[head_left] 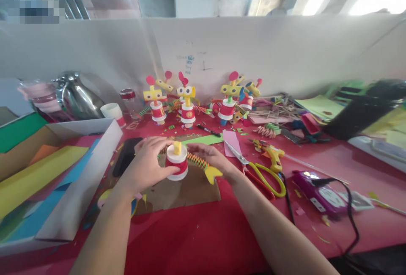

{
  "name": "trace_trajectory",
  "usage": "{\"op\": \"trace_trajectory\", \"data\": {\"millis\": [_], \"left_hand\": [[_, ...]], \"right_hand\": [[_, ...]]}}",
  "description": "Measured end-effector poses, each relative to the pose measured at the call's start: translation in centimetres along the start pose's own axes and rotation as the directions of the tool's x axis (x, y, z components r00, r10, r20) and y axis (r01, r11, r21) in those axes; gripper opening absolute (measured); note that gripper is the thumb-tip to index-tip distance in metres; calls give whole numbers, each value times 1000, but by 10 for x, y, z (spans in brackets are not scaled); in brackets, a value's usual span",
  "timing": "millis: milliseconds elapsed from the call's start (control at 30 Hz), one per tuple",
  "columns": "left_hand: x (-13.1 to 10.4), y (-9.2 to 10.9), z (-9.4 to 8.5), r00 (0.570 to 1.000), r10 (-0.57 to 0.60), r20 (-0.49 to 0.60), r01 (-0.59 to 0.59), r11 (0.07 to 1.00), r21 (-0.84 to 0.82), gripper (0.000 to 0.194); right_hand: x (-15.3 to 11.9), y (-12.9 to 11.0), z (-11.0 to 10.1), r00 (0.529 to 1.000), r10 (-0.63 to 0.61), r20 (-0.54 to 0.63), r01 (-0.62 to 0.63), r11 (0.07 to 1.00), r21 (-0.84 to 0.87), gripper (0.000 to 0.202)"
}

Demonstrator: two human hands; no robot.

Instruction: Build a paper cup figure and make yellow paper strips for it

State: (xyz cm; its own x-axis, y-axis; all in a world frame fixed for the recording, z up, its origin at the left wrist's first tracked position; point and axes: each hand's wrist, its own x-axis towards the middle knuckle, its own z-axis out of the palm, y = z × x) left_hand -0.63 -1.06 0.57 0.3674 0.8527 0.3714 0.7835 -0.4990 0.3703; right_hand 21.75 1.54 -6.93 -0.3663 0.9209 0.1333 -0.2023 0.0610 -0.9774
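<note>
A red and white paper-cup figure [176,166] with a small yellow block [177,148] on top stands upright over a brown cardboard piece [196,188]. My left hand [151,160] grips its left side, thumb across the front. From its right side extends an orange and green springy paper arm [197,160] ending in a yellow claw shape [212,174]. My right hand [211,156] is behind that arm, fingers apart and partly curled, with nothing visible in it. The figure's left paper arm is mostly hidden by my left hand.
Finished-looking figures [187,112] line the back. Scissors [266,177], a yellow glue gun [274,156] and a purple power strip [320,192] lie at right. On the left are a box of coloured paper [91,182], a dark phone [126,156] and a steel jug [78,97].
</note>
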Motion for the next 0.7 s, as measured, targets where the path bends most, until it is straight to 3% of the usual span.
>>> {"op": "trace_trajectory", "data": {"millis": [100, 200, 300, 400, 500, 567, 700], "left_hand": [[4, 2, 9, 993, -66, -93, 70, 997, 45, 51], [7, 3, 16, 991, -111, -78, 117, 991, 65, 48], [8, 3, 19, 993, -114, -28, 116, 992, 57, 45], [7, 2, 19, 995, -94, -25, 95, 993, 70, 42], [6, 2, 19, 996, -86, -32, 89, 992, 87, 40], [5, 2, 19, 996, -92, -20, 94, 992, 86, 44], [3, 3, 14, 995, -101, -4, 101, 993, 68, 63]], "right_hand": [[0, -7, -11, 956, -47, -288, 44, 999, -17, 35], [-5, -19, -12, 911, -142, -386, 106, 988, -114, 36], [-15, -33, 2, 910, -281, -305, 147, 906, -396, 33], [-20, -38, 19, 900, -420, -113, 234, 687, -688, 36], [-17, -31, 30, 882, -472, -23, 242, 492, -836, 46], [-14, -26, 34, 888, -460, -21, 207, 440, -874, 50], [-10, -23, 37, 900, -436, 0, 216, 446, -868, 46]]}}
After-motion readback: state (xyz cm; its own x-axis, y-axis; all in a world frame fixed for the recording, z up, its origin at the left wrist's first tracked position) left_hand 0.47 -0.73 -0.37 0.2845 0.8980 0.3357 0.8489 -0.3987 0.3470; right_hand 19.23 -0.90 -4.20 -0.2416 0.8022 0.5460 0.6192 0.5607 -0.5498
